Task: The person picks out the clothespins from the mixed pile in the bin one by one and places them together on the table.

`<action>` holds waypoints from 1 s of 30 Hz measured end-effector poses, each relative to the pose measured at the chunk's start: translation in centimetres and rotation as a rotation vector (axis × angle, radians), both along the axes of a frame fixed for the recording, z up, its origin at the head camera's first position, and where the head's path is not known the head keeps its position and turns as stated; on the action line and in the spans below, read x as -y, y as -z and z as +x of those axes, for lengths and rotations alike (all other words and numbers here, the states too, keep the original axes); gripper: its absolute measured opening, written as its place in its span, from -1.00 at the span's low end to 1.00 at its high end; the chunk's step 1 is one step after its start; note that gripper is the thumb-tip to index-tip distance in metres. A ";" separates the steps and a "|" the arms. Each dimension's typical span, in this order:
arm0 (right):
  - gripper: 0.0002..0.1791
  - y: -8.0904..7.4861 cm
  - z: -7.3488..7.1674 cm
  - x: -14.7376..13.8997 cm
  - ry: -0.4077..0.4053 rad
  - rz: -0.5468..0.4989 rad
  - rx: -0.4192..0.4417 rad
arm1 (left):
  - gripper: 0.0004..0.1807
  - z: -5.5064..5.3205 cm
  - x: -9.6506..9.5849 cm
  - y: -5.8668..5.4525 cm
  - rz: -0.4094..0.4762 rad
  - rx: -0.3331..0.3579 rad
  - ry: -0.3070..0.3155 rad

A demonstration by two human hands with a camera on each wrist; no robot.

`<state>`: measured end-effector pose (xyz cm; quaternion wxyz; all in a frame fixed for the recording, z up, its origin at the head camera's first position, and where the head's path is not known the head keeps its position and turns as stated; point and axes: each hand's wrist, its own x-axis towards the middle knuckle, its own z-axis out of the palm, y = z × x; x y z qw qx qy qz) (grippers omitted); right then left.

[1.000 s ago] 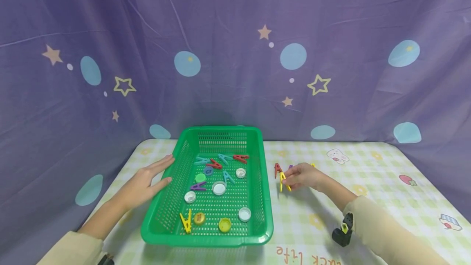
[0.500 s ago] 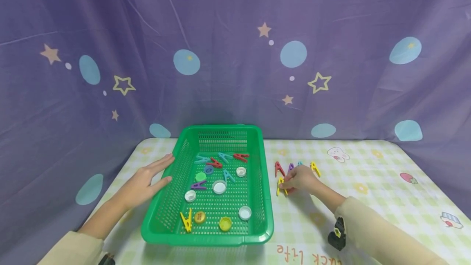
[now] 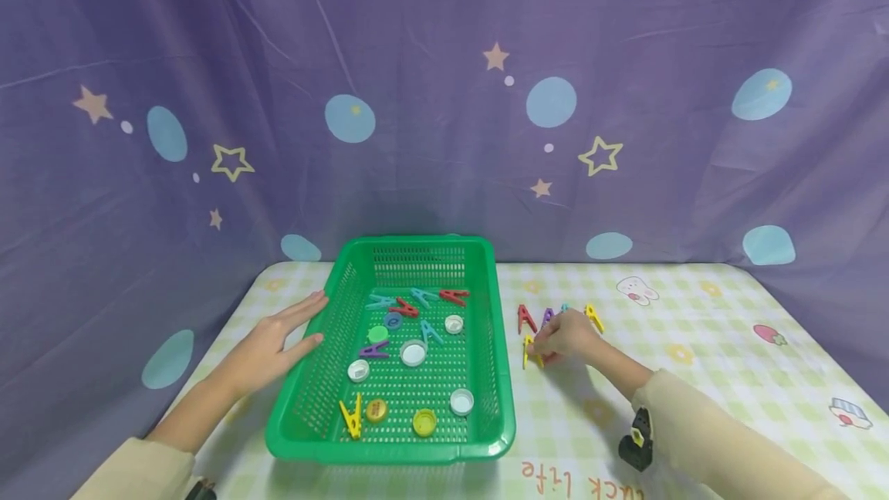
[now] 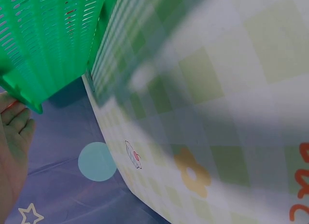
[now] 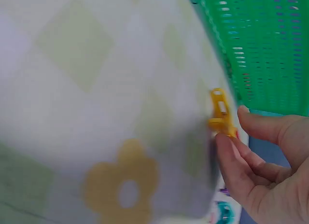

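Purple fabric makes the curtain [image 3: 430, 176] across the back, printed with stars and pale blue ovals. Before it stands the bench [image 3: 694, 315], spread with a green-and-white checked cloth [image 3: 556, 423]. A green perforated basket [image 3: 389, 452] sits on that, left of centre from the person's side. The left hand [image 3: 278, 342] rests on the basket's left rim, its fingers straight. Right of the basket, the right hand [image 3: 566, 334] is drawn narrow at a near yellow clothespin [image 5: 221, 122] on the cloth; its forefinger touches it, but I can't tell whether the thumb pinches it too. Just beyond lie a red clothespin [image 3: 524, 313], a purple one, a blue one partly hidden by the hand, and a second yellow one. Inside the basket are scattered blue, red, purple and yellow pegs [image 3: 355, 423], and among them the smallest things, eight round caps [image 3: 413, 353], white, gold, yellow, green and blue.
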<state>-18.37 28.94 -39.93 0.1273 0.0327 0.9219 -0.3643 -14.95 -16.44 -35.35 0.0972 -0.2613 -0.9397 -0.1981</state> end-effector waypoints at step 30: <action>-0.72 -12.5 -5.4 6.9 -0.159 -0.176 -0.031 | -0.38 0.0 -0.1 -0.2 -0.011 0.011 -0.005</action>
